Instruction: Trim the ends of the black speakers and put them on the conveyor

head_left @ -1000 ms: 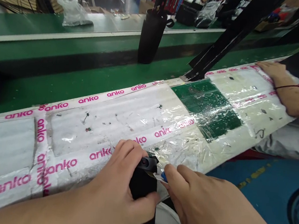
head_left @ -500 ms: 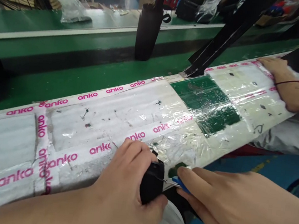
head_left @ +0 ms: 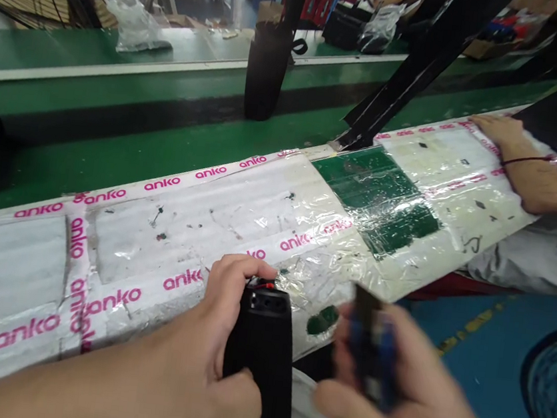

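A long black box-like housing (head_left: 265,348) with small round openings and a bit of red at its top end is gripped in my left hand (head_left: 223,343). My thumb presses on its front and my fingers reach over the top. To the right, my right hand (head_left: 418,399) is closed around a blue-handled tool (head_left: 374,347), held apart from the housing. Motion smears the tool, so its exact kind does not show; its upper end looks dark and flat.
Pink-lettered "anko" tape covers the white work ledge (head_left: 197,220), with a green patch (head_left: 381,194) showing. Behind runs a green conveyor belt (head_left: 166,132); a slanted black post (head_left: 420,64) rises beside it. A co-worker's arm (head_left: 525,163) rests on the ledge at right.
My right hand has drawn the blue-handled tool away from the housing and turned it upward. My left hand now holds the housing more upright, its face showing.
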A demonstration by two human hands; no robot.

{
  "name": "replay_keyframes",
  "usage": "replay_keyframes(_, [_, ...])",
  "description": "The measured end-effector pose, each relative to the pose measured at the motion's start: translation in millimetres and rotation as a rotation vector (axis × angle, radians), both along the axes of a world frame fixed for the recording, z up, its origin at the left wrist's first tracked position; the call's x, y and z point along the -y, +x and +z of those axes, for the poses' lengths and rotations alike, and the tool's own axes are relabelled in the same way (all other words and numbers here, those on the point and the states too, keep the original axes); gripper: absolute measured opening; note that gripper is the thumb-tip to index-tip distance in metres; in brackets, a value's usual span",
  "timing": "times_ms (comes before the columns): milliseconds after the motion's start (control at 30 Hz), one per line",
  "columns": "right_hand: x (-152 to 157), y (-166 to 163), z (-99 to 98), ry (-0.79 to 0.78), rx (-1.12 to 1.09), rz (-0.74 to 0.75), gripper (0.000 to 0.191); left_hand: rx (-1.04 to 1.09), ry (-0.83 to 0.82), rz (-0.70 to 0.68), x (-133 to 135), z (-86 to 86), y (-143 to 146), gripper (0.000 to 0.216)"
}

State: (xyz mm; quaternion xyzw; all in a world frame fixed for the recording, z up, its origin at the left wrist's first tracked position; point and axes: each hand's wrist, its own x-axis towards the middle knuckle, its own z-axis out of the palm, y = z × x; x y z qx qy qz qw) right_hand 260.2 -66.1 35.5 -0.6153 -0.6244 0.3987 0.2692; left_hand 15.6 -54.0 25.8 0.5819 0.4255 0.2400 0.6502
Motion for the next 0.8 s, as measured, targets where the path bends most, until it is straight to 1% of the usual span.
replay_keyframes(33, [2, -17, -4.6, -0.122, -0.131, -0.05, 0.046, 0.053, -0.026, 0.0, 0, -0.8, -1, 0.076])
replay_keyframes(100, [4, -38, -12.7, -0.234, -0.28, -0.169, 0.05, 0.077, -0.01, 0.072, -2, -4.7, -3, 0.071])
replay_keyframes(133, [3, -41, -16.1, -0.277, -0.332, -0.223, 0.052, 0.048, 0.012, 0.108, -4, -7.4, -5, 0.07])
replay_keyframes(200, [3, -35, -21.9, -0.339, -0.411, -0.295, 0.056, -0.041, 0.007, 0.103, -9, -12.9, -9, 0.067])
replay_keyframes(300, [5, -14, -30.1, -0.399, -0.489, -0.336, 0.06, -0.142, -0.028, 0.008, -18, -18.4, -10, 0.069])
replay_keyframes(367, [7, -3, -35.6, -0.408, -0.527, -0.344, 0.063, -0.171, 0.019, -0.011, -22, -20.6, -6, 0.071])
replay_keyframes(400, [8, 0, -38.1, -0.412, -0.541, -0.341, 0.063, -0.171, 0.065, -0.012, -23, -21.7, -3, 0.069])
replay_keyframes(500, [10, -2, -44.6, -0.42, -0.577, -0.31, 0.061, -0.112, 0.21, -0.007, -21, -25.7, 6, 0.056])
replay_keyframes(567, [12, -9, -47.4, -0.422, -0.601, -0.265, 0.06, -0.091, 0.301, 0.036, -15, -27.1, 9, 0.053])
replay_keyframes(633, [16, -15, -48.4, -0.418, -0.624, -0.21, 0.06, -0.121, 0.331, 0.083, -10, -25.6, 9, 0.051])
replay_keyframes(700, [19, -19, -46.6, -0.392, -0.584, -0.132, 0.051, -0.2, 0.33, 0.119, -6, -20.7, 7, 0.046])
replay_keyframes(733, [20, -20, -44.4, -0.339, -0.501, -0.068, 0.044, -0.246, 0.33, 0.122, -6, -17.5, 6, 0.044])
replay_keyframes(767, [19, -19, -41.3, -0.237, -0.367, 0.018, 0.036, -0.289, 0.331, 0.112, -7, -14.2, 5, 0.043])
replay_keyframes(800, [17, -17, -37.4, -0.084, -0.19, 0.126, 0.031, -0.325, 0.33, 0.092, -9, -11.0, 5, 0.042])
